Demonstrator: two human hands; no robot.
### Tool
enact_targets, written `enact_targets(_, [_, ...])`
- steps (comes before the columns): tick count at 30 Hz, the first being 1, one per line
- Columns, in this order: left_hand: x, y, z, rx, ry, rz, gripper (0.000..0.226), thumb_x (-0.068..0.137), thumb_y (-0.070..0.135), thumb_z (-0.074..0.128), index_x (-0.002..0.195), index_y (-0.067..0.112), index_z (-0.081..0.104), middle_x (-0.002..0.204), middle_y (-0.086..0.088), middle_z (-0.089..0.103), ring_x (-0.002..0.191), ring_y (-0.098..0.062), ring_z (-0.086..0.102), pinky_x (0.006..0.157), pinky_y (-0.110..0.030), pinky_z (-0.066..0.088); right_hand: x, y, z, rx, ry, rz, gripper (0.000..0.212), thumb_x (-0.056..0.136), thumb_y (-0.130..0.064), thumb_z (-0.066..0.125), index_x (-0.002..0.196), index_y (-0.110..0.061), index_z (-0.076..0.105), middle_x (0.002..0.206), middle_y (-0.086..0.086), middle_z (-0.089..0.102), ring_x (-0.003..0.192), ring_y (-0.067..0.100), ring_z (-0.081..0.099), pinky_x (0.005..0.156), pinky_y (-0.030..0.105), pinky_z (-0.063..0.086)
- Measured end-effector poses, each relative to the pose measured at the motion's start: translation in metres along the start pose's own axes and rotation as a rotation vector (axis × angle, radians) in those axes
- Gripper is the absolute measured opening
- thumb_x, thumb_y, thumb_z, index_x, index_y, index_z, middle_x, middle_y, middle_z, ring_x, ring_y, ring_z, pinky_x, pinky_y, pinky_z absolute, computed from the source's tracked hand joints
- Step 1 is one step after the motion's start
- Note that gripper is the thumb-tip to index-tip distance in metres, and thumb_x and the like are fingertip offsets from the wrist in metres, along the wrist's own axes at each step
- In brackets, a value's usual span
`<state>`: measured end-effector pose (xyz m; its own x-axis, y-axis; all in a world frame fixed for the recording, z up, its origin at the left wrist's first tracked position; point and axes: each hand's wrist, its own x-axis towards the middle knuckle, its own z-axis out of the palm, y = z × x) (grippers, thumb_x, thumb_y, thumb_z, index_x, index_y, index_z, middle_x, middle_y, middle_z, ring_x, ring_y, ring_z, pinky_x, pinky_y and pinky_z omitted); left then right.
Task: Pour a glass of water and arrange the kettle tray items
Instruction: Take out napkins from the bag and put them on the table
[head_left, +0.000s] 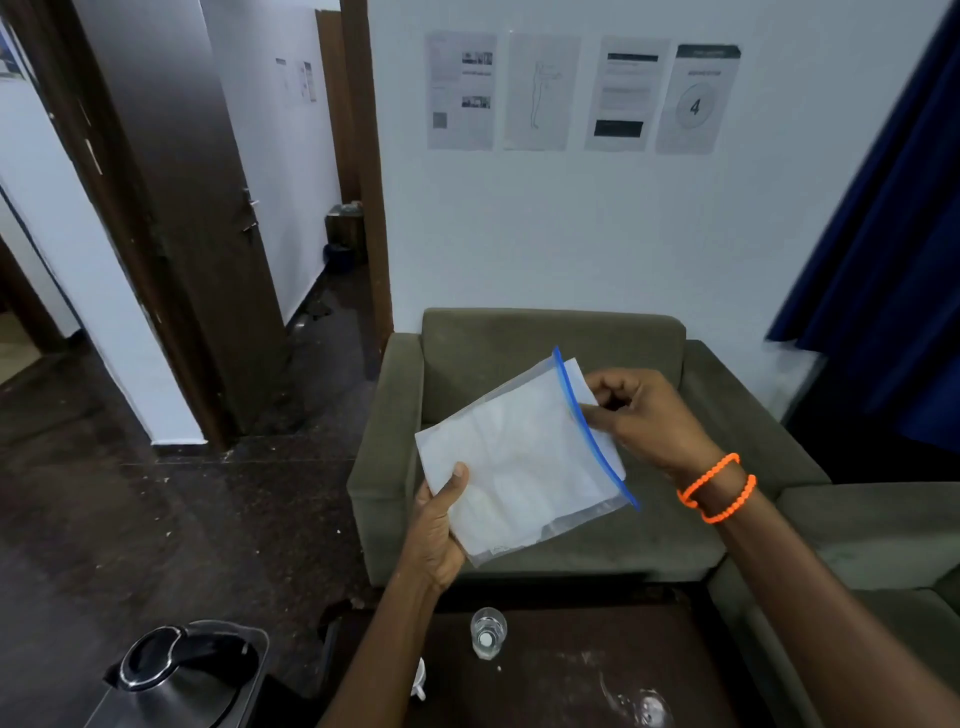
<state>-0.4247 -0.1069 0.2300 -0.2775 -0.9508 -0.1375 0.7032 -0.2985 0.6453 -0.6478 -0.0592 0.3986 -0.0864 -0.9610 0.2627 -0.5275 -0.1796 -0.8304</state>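
Observation:
I hold a clear zip bag (519, 462) with a blue seal strip and white folded contents up over the armchair. My left hand (439, 525) grips its lower left corner, thumb on top. My right hand (639, 415) pinches the bag at the blue seal on the right. Below on the dark table (571, 686) stands a small clear glass (488, 634). A black and steel kettle (182, 675) sits on a tray (257, 642) at the bottom left. Part of a white cup (418, 678) shows beside my left forearm.
An olive armchair (545, 338) faces the table, with a second sofa seat (872, 530) at the right. A wet patch or clear object (644, 706) lies on the table's near right. An open brown door (171, 208) and corridor are at the left, a blue curtain (883, 234) at the right.

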Motion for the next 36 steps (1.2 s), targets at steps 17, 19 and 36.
enact_targets(17, [0.014,-0.033,-0.004,-0.094,-0.040,-0.063,0.072,0.068,0.029,0.098,0.134,0.020,0.069,0.140,-0.013,0.069,0.120,-0.031,0.073,0.087,-0.048,0.063,-0.007,0.035,-0.021,0.247,-0.127,0.393,0.024,0.082,-0.021,0.084,0.102,-0.009,0.079,0.102,0.009,0.080,0.093,0.029,0.077,0.083,0.042,0.061])
enact_targets(19, [0.015,-0.035,-0.002,-0.090,-0.034,-0.082,0.080,0.067,0.030,0.099,0.139,0.018,0.064,0.141,-0.014,0.068,0.119,-0.031,0.073,0.087,-0.049,0.063,-0.007,0.038,-0.024,0.290,-0.095,0.402,0.023,0.082,-0.016,0.082,0.102,-0.005,0.079,0.103,0.014,0.080,0.092,0.031,0.076,0.086,0.044,0.060])
enact_targets(36, [0.004,-0.071,-0.070,-0.124,0.218,-0.262,0.059,0.095,0.030,0.065,0.150,0.010,0.054,0.148,-0.015,0.062,0.133,-0.033,0.064,0.099,-0.059,0.058,-0.016,0.142,-0.044,0.656,-0.028,0.546,0.039,0.083,0.002,0.073,0.121,0.007,0.067,0.120,0.023,0.072,0.108,0.037,0.072,0.084,0.039,0.064])
